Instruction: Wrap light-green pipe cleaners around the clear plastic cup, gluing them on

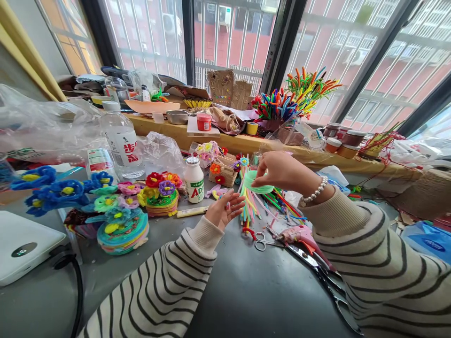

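My left hand (225,209) is palm up with its fingers stretched out; small pink and blue specks show at the palm, too small to name. Over a light green round dish (265,189) is my right hand (280,170), its fingertips pinched together at the near side of the dish; whatever they hold is hidden. Under and around the dish lie pale coloured pipe cleaners (249,211). Small scissors (261,241) and a pink hot glue gun (298,234) rest on the table below my right hand. Left of my left hand stands a white AD bottle (194,180).
Pipe-cleaner flowers on round coloured bases (123,232) and a white power bank (30,246) occupy the left. Large black-handled scissors (326,277) lie at the right. Behind, the ledge (162,127) carries a red tub (204,122) and bundled pipe cleaners (278,105).
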`<state>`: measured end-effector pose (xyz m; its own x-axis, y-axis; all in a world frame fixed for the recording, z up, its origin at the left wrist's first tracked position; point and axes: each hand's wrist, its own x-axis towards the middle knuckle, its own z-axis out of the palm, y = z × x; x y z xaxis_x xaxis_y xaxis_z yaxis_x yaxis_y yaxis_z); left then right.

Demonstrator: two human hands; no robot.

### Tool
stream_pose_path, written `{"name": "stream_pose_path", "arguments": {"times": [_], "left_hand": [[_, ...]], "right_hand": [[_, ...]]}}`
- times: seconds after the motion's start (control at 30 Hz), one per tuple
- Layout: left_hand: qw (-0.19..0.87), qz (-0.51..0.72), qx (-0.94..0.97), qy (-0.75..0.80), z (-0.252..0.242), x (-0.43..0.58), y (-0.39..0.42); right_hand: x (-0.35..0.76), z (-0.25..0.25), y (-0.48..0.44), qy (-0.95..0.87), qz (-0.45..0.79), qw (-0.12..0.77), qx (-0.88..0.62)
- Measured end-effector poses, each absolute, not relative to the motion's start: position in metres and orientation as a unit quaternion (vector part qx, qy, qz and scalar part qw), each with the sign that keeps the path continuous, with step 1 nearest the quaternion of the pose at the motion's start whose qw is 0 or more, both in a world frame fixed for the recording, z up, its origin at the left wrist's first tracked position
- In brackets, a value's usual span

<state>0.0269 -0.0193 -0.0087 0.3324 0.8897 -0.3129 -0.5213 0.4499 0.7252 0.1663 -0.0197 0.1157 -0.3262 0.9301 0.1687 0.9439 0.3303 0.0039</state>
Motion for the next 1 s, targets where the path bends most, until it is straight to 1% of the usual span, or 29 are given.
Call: {"name": "stream_pose_path", "arguments": {"times": [0.07,0.2,0.33,0.43,0.53,0.7,0.8,0.9,1.0], "left_hand": [[0.791,0.458,0.274,0.298,-0.010,0.027,-0.021],[0.806,0.469,0.314,0.179,-0.015,0.028,-0.026],[0.779,0.497,0.359,0.130,-0.015,0.028,-0.033],[0.741,0.515,0.413,0.118,-0.012,0.028,-0.035],[0.709,0.534,0.440,0.135,-0.010,0.027,-0.033],[0.692,0.523,0.458,0.195,-0.012,0.027,-0.033],[0.665,0.537,0.482,0.194,-0.014,0.027,-0.033],[0.660,0.538,0.488,0.189,-0.016,0.027,-0.031],[0.657,0.531,0.499,0.192,-0.017,0.026,-0.031]], "right_hand": [[0.165,0.113,-0.027,-0.834,-0.020,0.104,-0.542],[0.166,0.098,-0.043,-0.849,0.077,0.249,-0.459],[0.166,0.070,-0.055,-0.821,0.123,0.355,-0.430],[0.168,0.052,-0.058,-0.801,0.148,0.405,-0.416],[0.172,0.039,-0.054,-0.782,0.178,0.422,-0.423],[0.177,0.028,-0.045,-0.775,0.210,0.433,-0.411],[0.177,0.024,-0.044,-0.777,0.185,0.451,-0.398],[0.175,0.022,-0.045,-0.788,0.156,0.456,-0.384],[0.175,0.021,-0.046,-0.794,0.159,0.451,-0.376]]}}
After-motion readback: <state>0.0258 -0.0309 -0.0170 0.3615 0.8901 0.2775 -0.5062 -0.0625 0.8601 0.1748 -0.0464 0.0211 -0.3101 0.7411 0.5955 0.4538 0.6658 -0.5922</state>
